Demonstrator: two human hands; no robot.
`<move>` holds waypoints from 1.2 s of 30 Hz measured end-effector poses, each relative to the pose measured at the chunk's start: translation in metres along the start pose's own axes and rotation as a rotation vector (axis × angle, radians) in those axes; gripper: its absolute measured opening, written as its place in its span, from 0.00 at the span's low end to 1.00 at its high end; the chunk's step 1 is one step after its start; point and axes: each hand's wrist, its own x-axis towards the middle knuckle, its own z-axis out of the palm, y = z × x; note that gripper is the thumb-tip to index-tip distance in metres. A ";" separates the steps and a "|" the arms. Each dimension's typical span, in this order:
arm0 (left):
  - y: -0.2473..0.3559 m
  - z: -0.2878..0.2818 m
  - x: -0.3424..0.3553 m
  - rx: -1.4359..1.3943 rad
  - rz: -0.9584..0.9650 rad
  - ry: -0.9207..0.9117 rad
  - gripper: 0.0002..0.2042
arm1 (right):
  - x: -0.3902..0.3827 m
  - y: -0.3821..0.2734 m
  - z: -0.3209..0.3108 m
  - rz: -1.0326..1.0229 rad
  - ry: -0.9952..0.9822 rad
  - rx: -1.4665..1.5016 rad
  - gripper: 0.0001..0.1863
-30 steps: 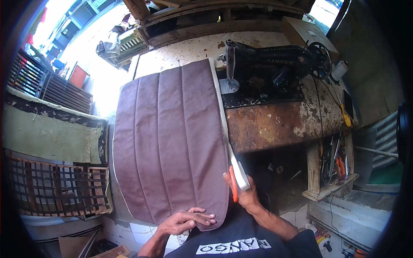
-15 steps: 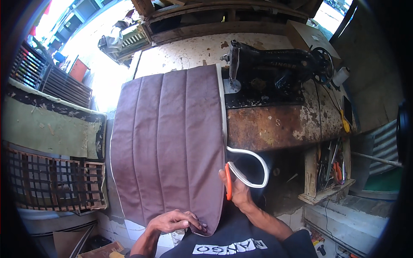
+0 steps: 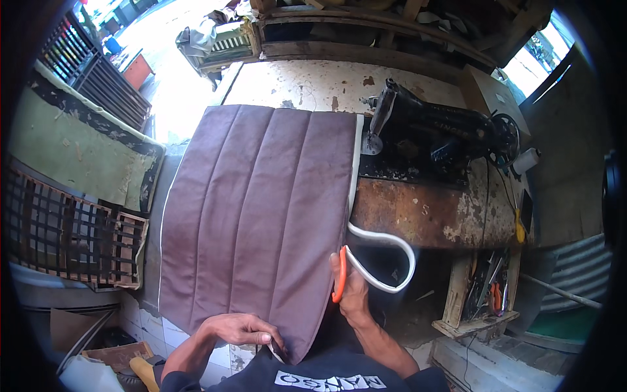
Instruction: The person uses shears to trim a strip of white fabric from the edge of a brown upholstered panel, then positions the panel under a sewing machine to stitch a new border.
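Note:
A brown quilted fabric panel (image 3: 255, 196) with vertical seams and pale edging lies over the table edge, reaching down to my lap. My left hand (image 3: 243, 328) is closed on its bottom corner, fingertips partly under the edge. My right hand (image 3: 353, 294), beside the panel's lower right edge, grips an orange-handled tool (image 3: 340, 274), seemingly scissors with the blades hidden, along with a white strip (image 3: 401, 245) that hangs out in a loop. A black sewing machine (image 3: 444, 127) stands right of the panel.
The machine sits on a worn table (image 3: 418, 212). A wooden tool rack (image 3: 486, 287) with pliers and screwdrivers hangs below it at right. Worn green and webbed frames (image 3: 72, 215) lean at left. A thread cone (image 3: 526, 160) stands by the handwheel; wooden shelving (image 3: 366, 39) is behind.
The white strip has swung out into a wide loop. My left hand has moved left and slightly down with the panel's corner. The view has shifted, so the machine appears lower and further right.

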 end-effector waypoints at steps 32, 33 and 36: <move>0.110 -0.122 0.158 1.585 -0.023 1.008 0.38 | -0.014 0.013 -0.003 0.073 0.106 -0.173 0.24; 0.110 -0.121 0.157 1.574 -0.050 1.000 0.38 | -0.017 0.010 -0.005 0.068 0.085 -0.165 0.24; 0.112 -0.121 0.153 1.553 -0.068 1.003 0.39 | -0.020 0.003 -0.011 0.193 0.021 -0.155 0.23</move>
